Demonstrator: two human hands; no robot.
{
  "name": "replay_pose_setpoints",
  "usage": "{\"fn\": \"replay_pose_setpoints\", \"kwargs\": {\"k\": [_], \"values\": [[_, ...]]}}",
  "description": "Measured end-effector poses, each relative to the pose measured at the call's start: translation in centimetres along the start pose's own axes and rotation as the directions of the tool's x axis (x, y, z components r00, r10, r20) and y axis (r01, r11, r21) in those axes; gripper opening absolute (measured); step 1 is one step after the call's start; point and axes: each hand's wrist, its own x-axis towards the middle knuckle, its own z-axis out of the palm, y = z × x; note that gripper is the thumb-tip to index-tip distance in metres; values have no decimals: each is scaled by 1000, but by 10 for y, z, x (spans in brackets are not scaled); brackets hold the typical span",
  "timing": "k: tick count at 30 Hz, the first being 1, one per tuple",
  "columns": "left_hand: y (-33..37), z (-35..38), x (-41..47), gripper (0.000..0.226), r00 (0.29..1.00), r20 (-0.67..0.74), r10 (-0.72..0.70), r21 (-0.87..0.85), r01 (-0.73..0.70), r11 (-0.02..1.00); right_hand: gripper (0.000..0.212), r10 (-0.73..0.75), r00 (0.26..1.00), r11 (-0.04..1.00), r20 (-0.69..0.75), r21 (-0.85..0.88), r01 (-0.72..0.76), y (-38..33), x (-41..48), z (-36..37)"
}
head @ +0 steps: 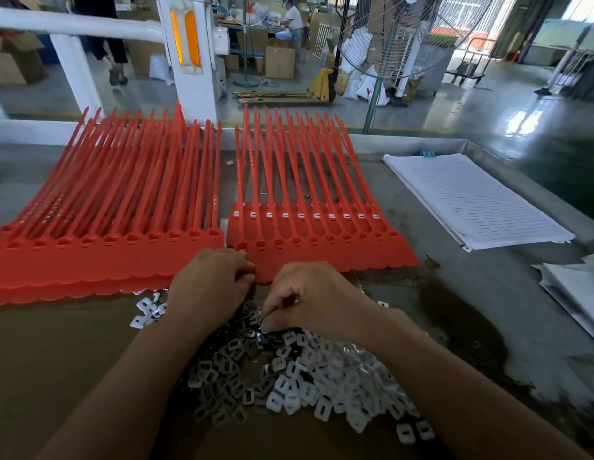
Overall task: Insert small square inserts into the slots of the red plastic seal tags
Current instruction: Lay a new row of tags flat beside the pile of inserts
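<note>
2 red tag sheets [322, 257], tails pointing away; right hand [308, 300] apparently pinches insert [261, 322]; left hand [209, 287] curled, hold unclear.

A stack of lined sheets [471, 200] lay near the far right corner of the desk [481, 303], with more loose papers [577, 287] at its right edge. Beyond the far edge stood a pedestal fan [398, 38], a yellow pallet jack [318, 86], a white pillar [192, 78] and cardboard boxes [279, 62].
</note>
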Motion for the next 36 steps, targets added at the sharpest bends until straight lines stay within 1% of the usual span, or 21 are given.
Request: {"fn": "replay_pose_setpoints", "kwargs": {"k": [5, 11, 14, 19, 23, 28, 32, 36], "values": [[0, 0, 1, 26, 1000, 18, 13, 14, -13, 1000, 12, 12, 1000, 999, -16, 42, -12, 3, 0, 0], [2, 0, 1, 26, 1000, 2, 28, 41, -28, 999, 13, 22, 1000, 999, -9, 39, -22, 7, 0, 0], [5, 2, -1, 26, 998, 4, 60, 79, -60, 995, 12, 9, 999, 998, -42, 68, -6, 8, 0, -1], [10, 4, -3, 26, 995, 30, 91, 169, -95, 981, 9, 90, 990, 996, -105, 37, -87, 13, 1, -6], [13, 3, -4, 28, 995, 43, 93, 177, -99, 979, 7, 136, 974, 991, -182, 41, -131, 14, 6, -11], [10, 4, -4, 27, 993, 37, 108, 210, -114, 971, 9, 201, 964, 980, -174, 32, -198, 9, 30, -17], [11, 4, -7, 26, 993, 6, 115, 227, -113, 967, 5, 227, 949, 973, -220, 7, -231, 9, 61, -15], [13, 4, -7, 23, 992, 7, 123, 235, -122, 964, 12, 241, 945, 968, -219, -10, -250, 15, 86, -4]]}}
